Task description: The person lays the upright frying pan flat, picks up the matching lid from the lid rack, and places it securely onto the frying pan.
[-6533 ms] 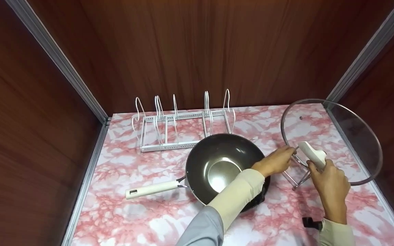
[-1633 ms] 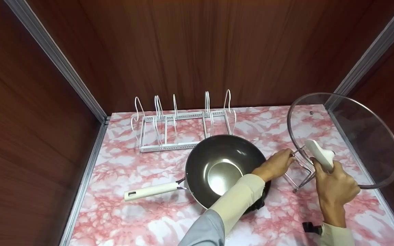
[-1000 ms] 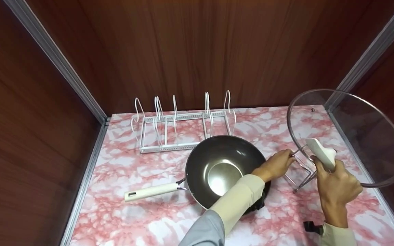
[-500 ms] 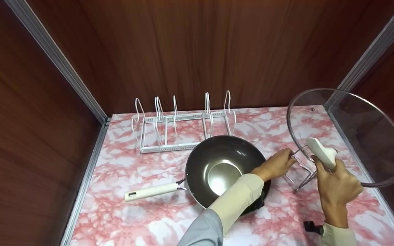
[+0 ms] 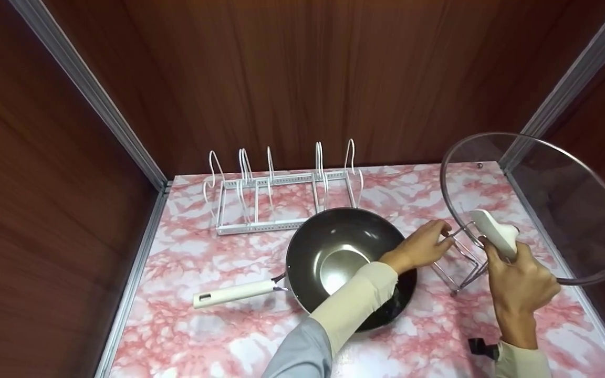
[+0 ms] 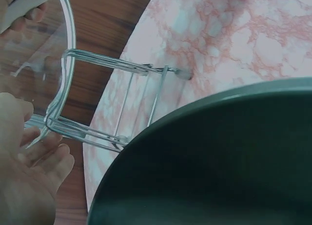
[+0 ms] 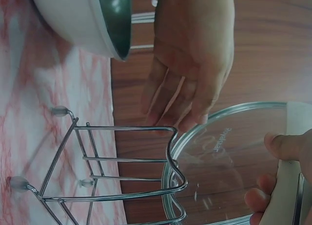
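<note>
In the head view my right hand [image 5: 520, 283] grips the white handle [image 5: 496, 233] of a large clear glass pot lid [image 5: 570, 210]. The lid leans steeply at the right, its rim against the front uprights of a small chrome wire lid stand [image 7: 126, 128]. My left hand [image 5: 420, 245] reaches over the wok, fingers loosely bent and thumb apart, with nothing held between them. Its fingertips are right by the stand's top wires and the lid's edge, as the right wrist view shows. The dark-lined wok [image 5: 310, 247] sits on the table, partly hidden under my left forearm.
Behind the wok stands a white wire rack [image 5: 268, 227] with several upright loops. The wok's cream handle [image 5: 234, 294] points left. Brown wood-grain panels [image 5: 302, 79] enclose the pink marbled table [image 5: 202, 336] at the back and both sides.
My left hand has let go of the stand's wire, its fingers spreading. Since the oldest frame, the lid and my right hand have shifted right, the lid also rising slightly. The wok stays put.
</note>
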The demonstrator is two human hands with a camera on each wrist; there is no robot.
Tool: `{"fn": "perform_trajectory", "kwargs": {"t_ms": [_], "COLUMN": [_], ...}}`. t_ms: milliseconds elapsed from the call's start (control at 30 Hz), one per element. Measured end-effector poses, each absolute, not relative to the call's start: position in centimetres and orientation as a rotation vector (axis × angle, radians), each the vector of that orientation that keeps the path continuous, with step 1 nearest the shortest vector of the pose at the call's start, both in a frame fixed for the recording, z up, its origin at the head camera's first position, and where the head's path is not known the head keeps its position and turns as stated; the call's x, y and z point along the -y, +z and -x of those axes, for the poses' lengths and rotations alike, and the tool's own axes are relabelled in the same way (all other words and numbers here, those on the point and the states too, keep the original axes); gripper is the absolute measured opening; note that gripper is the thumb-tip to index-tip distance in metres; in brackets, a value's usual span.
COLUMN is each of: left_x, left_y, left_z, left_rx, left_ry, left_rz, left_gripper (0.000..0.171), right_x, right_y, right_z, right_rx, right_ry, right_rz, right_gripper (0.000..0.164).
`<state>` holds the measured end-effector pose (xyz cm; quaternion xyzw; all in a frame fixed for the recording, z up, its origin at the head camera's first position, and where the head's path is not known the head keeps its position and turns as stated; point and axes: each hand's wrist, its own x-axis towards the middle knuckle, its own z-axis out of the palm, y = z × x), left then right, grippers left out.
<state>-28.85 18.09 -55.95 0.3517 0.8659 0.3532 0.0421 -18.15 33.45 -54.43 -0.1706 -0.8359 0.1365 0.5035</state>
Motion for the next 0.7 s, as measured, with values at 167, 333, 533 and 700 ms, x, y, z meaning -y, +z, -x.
{"fn": "perform_trajectory", "kwargs": {"t_ms": [167,333,533,700], "left_x": [-17.2,-16.2,-14.4,-13.3], "left_y": [-55.4,-54.5,-53.4,-52.8], "left_z": [28.9,29.0,28.8,28.8], "left_rx": [-2.635,-2.627,-2.615,-2.616], "left_ry": [1.091,1.095,1.120,1.143], "left_rz": [-1.104,-1.157,-1.204,-1.267], "left_gripper": [0.031,0.031,0.029,0.029], "right_x": [-33.4,-33.4,-33.4,-33.5], "right_y": [-54.2,-53.9,-53.4,-53.2], "right_z": [17.9,17.9,17.8,17.6], "right_rx": [2.027,2.020,2.021,2.018], "right_ry": [0.324,0.359,0.359,0.340], "right_rz": [0.407,0.427,0.421,0.409], "right_gripper": [0.052,0.052,0.052,0.054]}}
